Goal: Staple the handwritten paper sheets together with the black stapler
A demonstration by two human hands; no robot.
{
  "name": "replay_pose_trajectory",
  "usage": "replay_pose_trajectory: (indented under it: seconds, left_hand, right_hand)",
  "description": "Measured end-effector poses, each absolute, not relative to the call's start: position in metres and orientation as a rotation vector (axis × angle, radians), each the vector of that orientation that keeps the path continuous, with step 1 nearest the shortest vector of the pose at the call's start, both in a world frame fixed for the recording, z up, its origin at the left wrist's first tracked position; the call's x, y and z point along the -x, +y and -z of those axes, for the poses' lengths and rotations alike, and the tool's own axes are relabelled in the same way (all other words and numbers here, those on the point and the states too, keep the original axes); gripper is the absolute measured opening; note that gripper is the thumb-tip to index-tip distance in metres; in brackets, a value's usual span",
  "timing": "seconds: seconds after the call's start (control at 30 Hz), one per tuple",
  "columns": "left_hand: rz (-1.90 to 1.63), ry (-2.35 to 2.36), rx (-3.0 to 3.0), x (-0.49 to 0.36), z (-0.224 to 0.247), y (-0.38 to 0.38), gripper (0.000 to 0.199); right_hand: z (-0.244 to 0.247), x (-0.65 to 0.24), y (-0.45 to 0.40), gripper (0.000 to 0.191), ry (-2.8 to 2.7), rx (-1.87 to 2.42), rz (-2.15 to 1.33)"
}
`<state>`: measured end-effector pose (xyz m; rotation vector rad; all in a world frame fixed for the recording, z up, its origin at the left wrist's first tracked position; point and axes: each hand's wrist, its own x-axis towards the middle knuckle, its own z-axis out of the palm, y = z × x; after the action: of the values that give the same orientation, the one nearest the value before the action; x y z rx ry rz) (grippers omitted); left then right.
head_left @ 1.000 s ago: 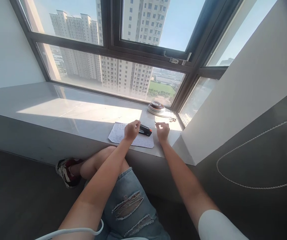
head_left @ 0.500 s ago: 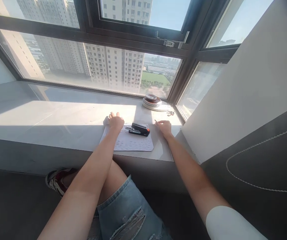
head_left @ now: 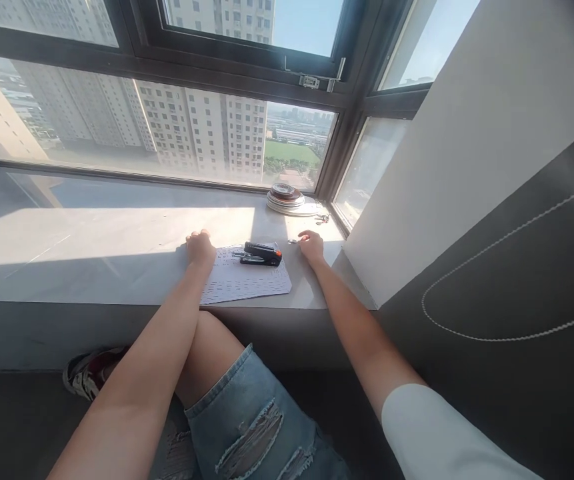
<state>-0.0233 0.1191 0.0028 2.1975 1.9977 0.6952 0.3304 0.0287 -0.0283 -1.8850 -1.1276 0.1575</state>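
Observation:
A black stapler [head_left: 261,254] with an orange-red end lies on printed sheets of paper [head_left: 247,285]; its jaws part toward the left, where a silver metal piece sticks out. At the upper left corner of the sheets rests my left hand [head_left: 200,249], its fingers curled; what they hold, if anything, is hidden. To the right of the stapler my right hand [head_left: 311,247] has its fingers drawn together at a small silvery piece [head_left: 293,241] near the sill surface. That piece is too small to name.
Round stacked objects [head_left: 285,199] stand by the window corner, with small metal items [head_left: 322,219] like keys beside them. The pale windowsill [head_left: 91,273] runs left. A wall [head_left: 417,180] slants up at the right, and a beaded cord [head_left: 467,337] hangs there.
The view has shifted, so the sill things appear farther left. My left hand's fingers have curled in. The right hand stays right of the stapler, the small piece at its fingertips.

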Motion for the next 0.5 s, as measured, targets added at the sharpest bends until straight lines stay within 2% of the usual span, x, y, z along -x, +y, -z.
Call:
replay_pose_trajectory:
  seconds: [0.3,0.4,0.5]
  left_hand:
    - [-0.764,2.004,-2.179,0.024,-0.016,0.105,0.061]
    - [-1.157,1.795,-2.078,0.025,-0.02,0.101,0.054]
    - [-1.624,1.482,-1.689,0.014,-0.025,0.094,0.044]
  right_hand:
    - [0.018,-0.323,0.026,0.025,-1.161,1.946,-0.116]
    - [0.019,-0.322,0.027,0.023,-1.172,1.952,-0.123]
    - [0.02,-0.322,0.028,0.022,-1.167,1.945,-0.13]
